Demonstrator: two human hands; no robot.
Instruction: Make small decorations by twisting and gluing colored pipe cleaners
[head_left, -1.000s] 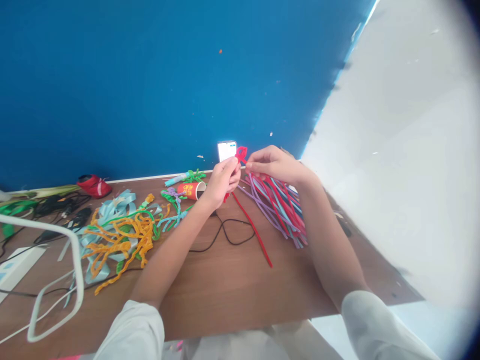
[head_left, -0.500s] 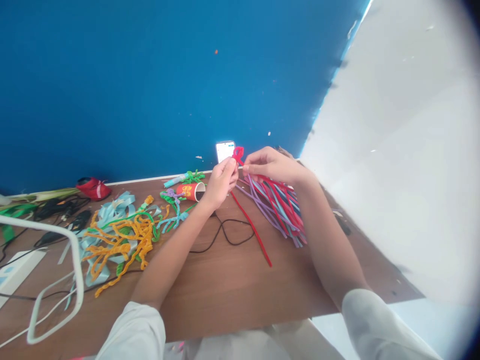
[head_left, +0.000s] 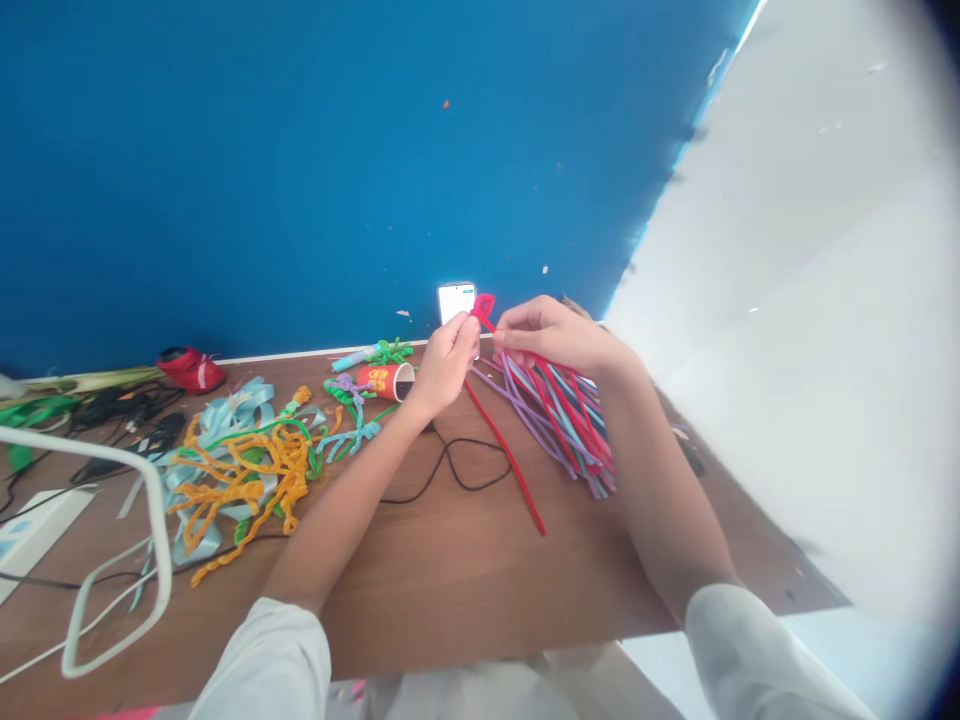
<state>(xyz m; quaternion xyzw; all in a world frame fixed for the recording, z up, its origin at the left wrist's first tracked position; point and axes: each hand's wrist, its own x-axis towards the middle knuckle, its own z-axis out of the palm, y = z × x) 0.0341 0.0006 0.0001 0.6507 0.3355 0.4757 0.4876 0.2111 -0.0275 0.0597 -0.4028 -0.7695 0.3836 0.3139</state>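
Between my two hands is a red pipe cleaner (head_left: 486,303), bent into small loops at the top. My left hand (head_left: 448,365) is closed on it, thumb and fingers pinching just below the loops. A long straight red end hangs from under that hand down over the table. My right hand (head_left: 551,335) pinches another part of the red pipe cleaner, a little to the right of the loops. Beneath the right hand and forearm lies a bundle of pipe cleaners (head_left: 555,420) in purple, red and pale blue, partly hidden. A lit phone (head_left: 456,300) leans on the wall behind the left hand.
A red paper cup (head_left: 384,381) lies on its side left of the left forearm. Orange twisted pipe cleaners (head_left: 262,470) and pale blue ribbon (head_left: 244,410) heap farther left. A black cable (head_left: 450,470) crosses the brown table (head_left: 465,590). A white frame (head_left: 161,540) stands at left.
The red loops look narrower and turned slightly. Both hands keep their pinch on the red pipe cleaner. The whole view has shifted a little, with things appearing slightly farther right.
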